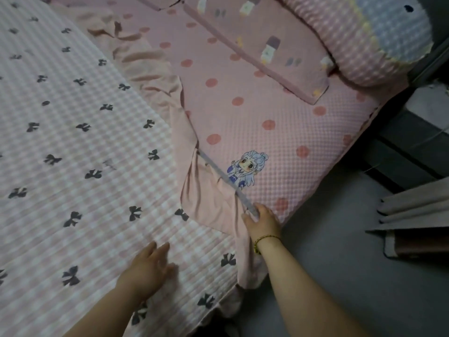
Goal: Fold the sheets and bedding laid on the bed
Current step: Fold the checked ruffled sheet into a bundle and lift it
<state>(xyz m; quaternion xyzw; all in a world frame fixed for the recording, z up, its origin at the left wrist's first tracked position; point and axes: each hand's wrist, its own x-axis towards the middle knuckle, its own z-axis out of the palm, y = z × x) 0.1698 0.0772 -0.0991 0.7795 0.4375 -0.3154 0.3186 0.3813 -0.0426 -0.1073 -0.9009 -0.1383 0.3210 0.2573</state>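
Quilt point(80, 147): pink-and-white check with dark bows, spread flat over the left and centre of the frame, its plain pink ruffled border point(155, 76) running diagonally from the upper left down to the lower centre

Mattress cover point(279, 122): pink, dimpled, red-dotted, with a printed cartoon figure point(245, 170) at centre right; it lies under the quilt and shows bare on the right side of the bed

My left hand point(148, 268): lower centre, palm down on the checked quilt, fingers straight and slightly apart, gripping nothing

My right hand point(263, 221): just right of centre, low in the frame, at the bed's near edge; fingers closed around a thin pale strip point(226, 177) that runs taut up and left along the ruffle's corner; a yellow bracelet point(264, 240) on the wrist

Folded pink pad point(262, 45): top centre, printed with small figures

Rolled check bedding point(364, 37): upper right corner, on the mattress cover

Grey floor point(352, 276): lower right
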